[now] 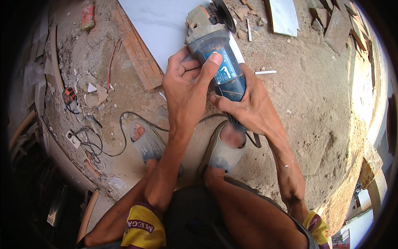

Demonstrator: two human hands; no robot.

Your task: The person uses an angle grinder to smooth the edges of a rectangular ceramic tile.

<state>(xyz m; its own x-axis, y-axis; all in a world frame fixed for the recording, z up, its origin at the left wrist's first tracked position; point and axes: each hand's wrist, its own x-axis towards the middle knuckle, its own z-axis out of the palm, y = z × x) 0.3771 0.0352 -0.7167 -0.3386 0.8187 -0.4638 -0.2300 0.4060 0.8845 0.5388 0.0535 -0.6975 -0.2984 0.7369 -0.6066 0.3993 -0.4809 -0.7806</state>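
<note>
Both my hands hold a blue angle grinder (233,85) in front of me, its dusty grey gear head pointing away and a dark cutting disc (224,15) at the far end. My left hand (186,79) grips the body from the left, thumb pressed on its label. Around the rear end of the body my right hand (246,101) is closed, thumb across the near side. A black cord (159,128) leaves the tool's back and curves over the ground to the left. Beyond the grinder lies a large white tile (153,25), partly hidden by the tool and my left hand.
A wooden plank (139,54) lies along the tile's left edge. On the left are a tape measure (69,96), a power socket (74,139) with tangled cables and a red bottle (88,16). Broken tile pieces (338,29) pile up far right. My sandals (150,143) stand on dusty ground.
</note>
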